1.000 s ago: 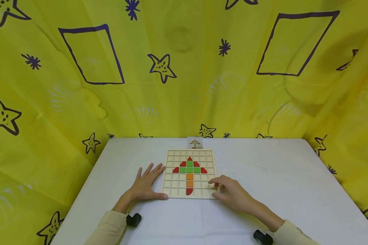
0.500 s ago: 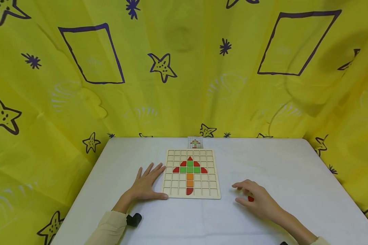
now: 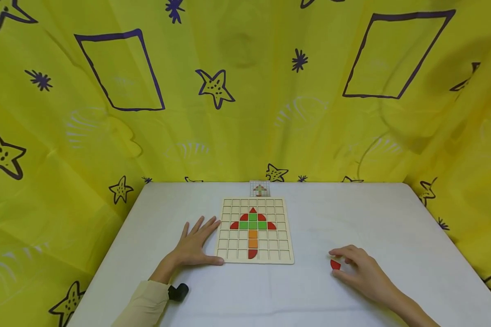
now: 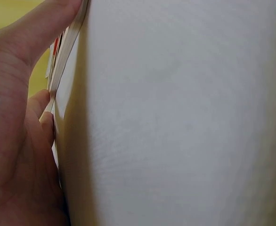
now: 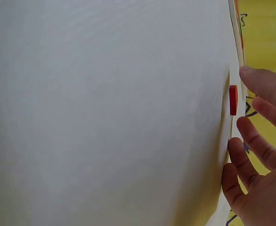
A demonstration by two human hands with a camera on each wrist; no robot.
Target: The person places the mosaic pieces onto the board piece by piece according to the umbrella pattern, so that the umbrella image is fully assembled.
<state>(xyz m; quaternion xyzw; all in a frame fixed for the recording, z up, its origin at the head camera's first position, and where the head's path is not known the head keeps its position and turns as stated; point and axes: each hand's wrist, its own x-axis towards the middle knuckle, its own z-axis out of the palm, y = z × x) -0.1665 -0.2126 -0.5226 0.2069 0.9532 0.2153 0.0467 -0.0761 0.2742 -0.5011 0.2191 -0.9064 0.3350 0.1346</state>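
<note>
A square wooden grid board point(image 3: 275, 245) lies mid-table, with red, green and orange pieces set in an arrow-like shape. My left hand point(image 3: 194, 250) rests at its left side with fingers spread, fingertips and thumb along the edge; the left wrist view shows the thumb point(image 4: 39, 33) at the board's rim. To the right of the board, a loose red piece point(image 3: 335, 265) with one curved side lies on the white cloth. My right hand point(image 3: 364, 272) is around it, thumb and fingers apart. In the right wrist view a gap shows between the red piece point(image 5: 233, 100) and the fingertips.
Behind the board stands a small pattern card point(image 3: 259, 188) printed with a similar shape. A white cloth covers the table point(image 3: 311, 299). Yellow patterned curtains point(image 3: 245, 136) enclose the back and both sides. A black wrist camera point(image 3: 178, 292) sits at the left cuff.
My right hand has moved right, from the board's lower right corner to the loose red piece, which has come into view. The left hand and the set pieces stay as they were.
</note>
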